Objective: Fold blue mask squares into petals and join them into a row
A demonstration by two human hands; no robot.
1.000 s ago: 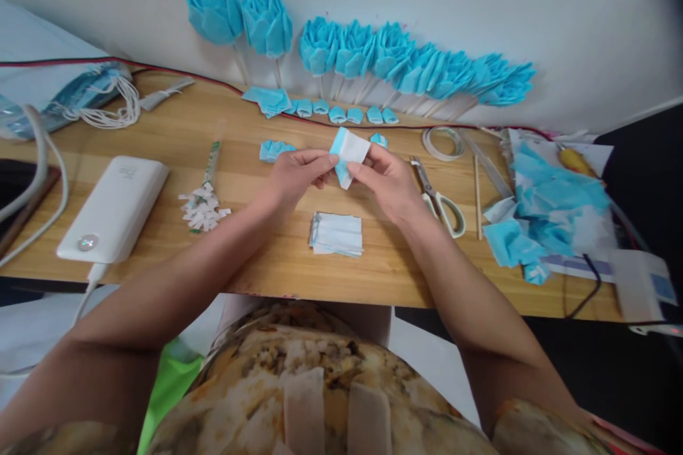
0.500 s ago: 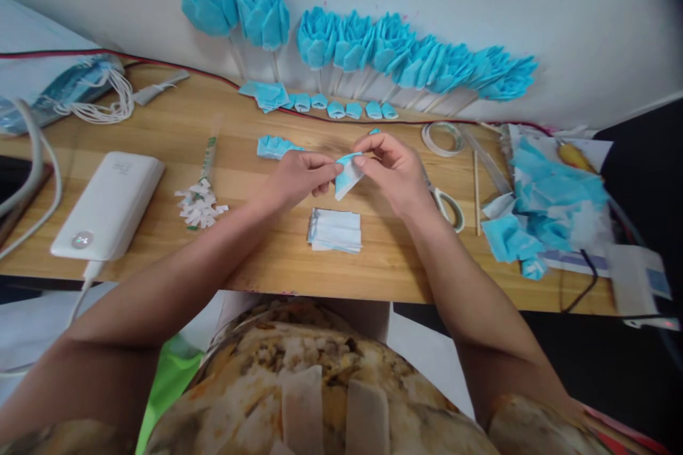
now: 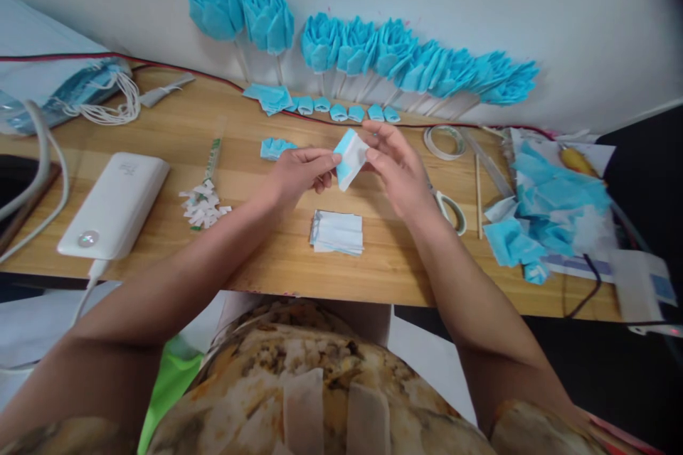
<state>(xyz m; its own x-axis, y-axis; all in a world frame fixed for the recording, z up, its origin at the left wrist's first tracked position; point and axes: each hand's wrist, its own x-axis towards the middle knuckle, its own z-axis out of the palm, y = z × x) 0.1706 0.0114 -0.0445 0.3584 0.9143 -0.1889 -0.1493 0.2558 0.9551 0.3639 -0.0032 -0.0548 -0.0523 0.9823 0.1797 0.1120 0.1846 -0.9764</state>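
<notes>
Between my hands is a small piece of blue-and-white non-woven fabric (image 3: pixel 351 159), partly folded, its white face toward me. My left hand (image 3: pixel 309 169) pinches its left edge between thumb and fingers. At its right edge, my right hand (image 3: pixel 393 167) grips with the thumb against the fingers, the upper fingers lifted. Below the hands, a stack of white and blue pieces (image 3: pixel 337 232) lies on the wooden table (image 3: pixel 288 256). A pleated blue piece (image 3: pixel 275 148) rests just beyond my left hand. Scissors (image 3: pixel 451 212) lie beside my right wrist, partly covered by it.
Blue fabric flowers (image 3: pixel 392 48) on sticks lean along the wall, with several small blue rolled pieces (image 3: pixel 338 112) before them. Left are a white power bank (image 3: pixel 114 205) and white tape bits (image 3: pixel 204 206). Right are a tape roll (image 3: pixel 445 141), a thin stick (image 3: pixel 479 195) and blue scraps (image 3: pixel 555 188).
The fabric piece has turned and opened out, showing more of its white face. My right fingers have shifted along its right edge. The camera view has moved slightly.
</notes>
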